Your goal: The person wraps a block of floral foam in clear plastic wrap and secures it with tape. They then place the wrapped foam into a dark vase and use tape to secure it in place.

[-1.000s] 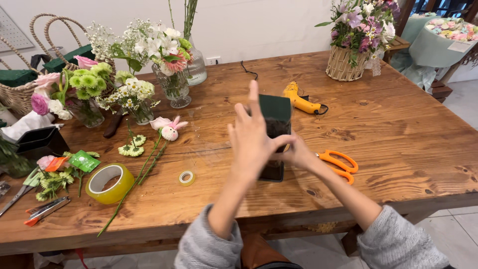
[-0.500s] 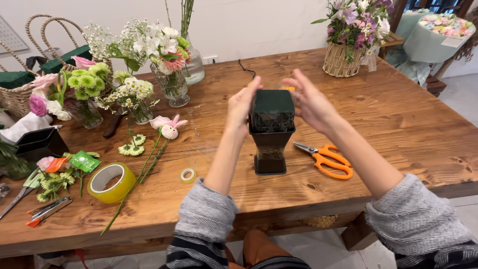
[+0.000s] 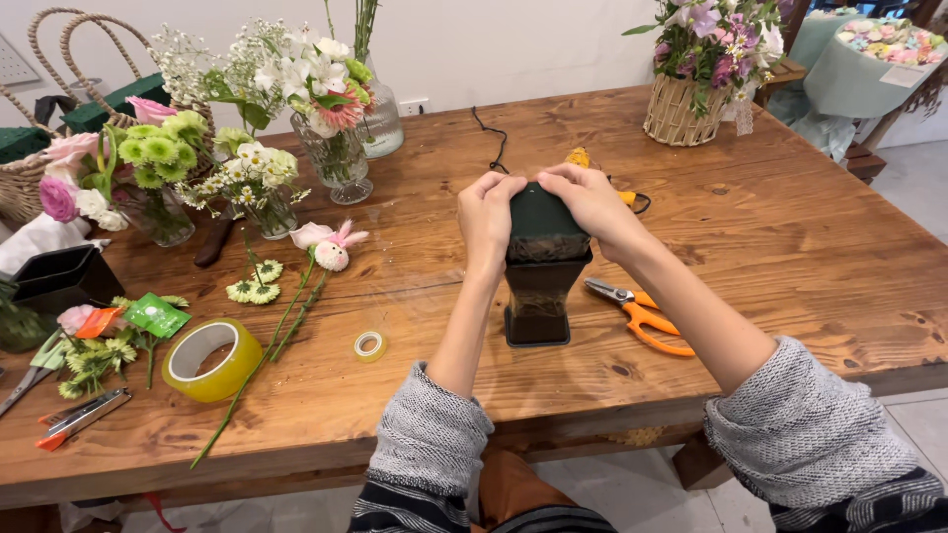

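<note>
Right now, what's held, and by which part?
Both hands, left hand and right hand, grip the dark green foam block by its top sides, seated in the black vase.

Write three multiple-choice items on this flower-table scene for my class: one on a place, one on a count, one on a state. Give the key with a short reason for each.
1. Where do the scissors lie?
A. Right of the vase
B. In the wicker basket
C. Under the tape

2. How many tape rolls are on the table?
A. One
B. Two
C. Four

3. What is the state of the foam block?
A. Lying flat on the table
B. Pressed by both hands into the vase mouth
C. Held high above the flowers

Key:
1 A: the orange handles rest on the wood just right of the dark vase.
2 B: a wide yellow roll and a small roll show.
3 B: the left hand and right hand grip the dark green block atop the vase.
</note>
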